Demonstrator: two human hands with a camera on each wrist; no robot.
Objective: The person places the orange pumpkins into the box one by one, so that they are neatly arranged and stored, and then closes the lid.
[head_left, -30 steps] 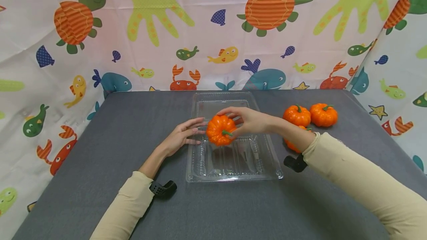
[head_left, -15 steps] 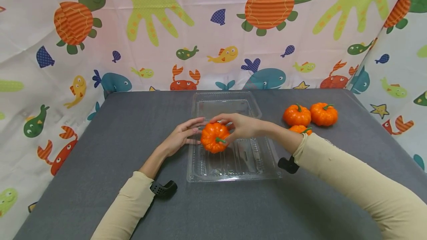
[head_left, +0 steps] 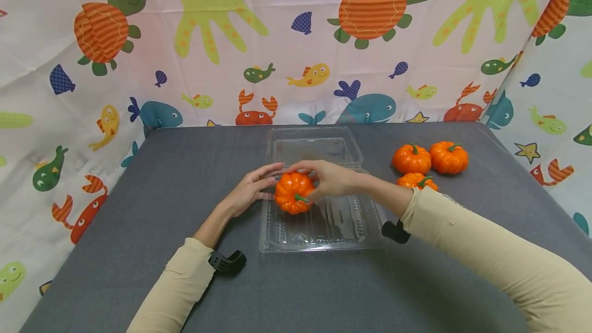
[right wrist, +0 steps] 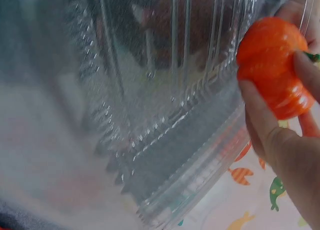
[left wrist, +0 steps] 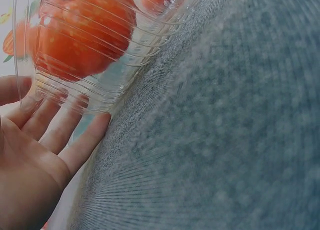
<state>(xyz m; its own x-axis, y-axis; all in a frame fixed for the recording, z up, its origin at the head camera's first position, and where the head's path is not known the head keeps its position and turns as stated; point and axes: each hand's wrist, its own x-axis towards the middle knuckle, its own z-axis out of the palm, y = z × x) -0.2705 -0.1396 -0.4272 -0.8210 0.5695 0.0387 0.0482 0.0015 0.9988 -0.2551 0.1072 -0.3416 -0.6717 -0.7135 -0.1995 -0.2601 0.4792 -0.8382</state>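
Note:
A small orange pumpkin [head_left: 292, 193] with a green stem is in the left part of a clear plastic clamshell container [head_left: 324, 248]. My right hand [head_left: 336, 179] holds it from the right, thumb near the stem and fingers over its far side. In the right wrist view the same pumpkin [right wrist: 272, 64] sits between my fingers and thumb. My left hand [head_left: 252, 189] rests at the container's left side, fingers fairly straight. In the left wrist view those fingertips [left wrist: 92, 132] touch the ribbed clear wall [left wrist: 95, 89], with the pumpkin [left wrist: 85, 34] visible through it.
The container's lid [head_left: 312, 148] lies folded back behind its base. To the right stand three more pumpkins, one at the back left [head_left: 411, 158], one at the back right [head_left: 448, 158] and one in front [head_left: 418, 181]. A patterned curtain [head_left: 277, 40] hangs behind the grey table [head_left: 194, 158].
My right hand has moved left and a little toward me, bringing the pumpkin down into the container's left part near my left fingers. My left hand stays in place.

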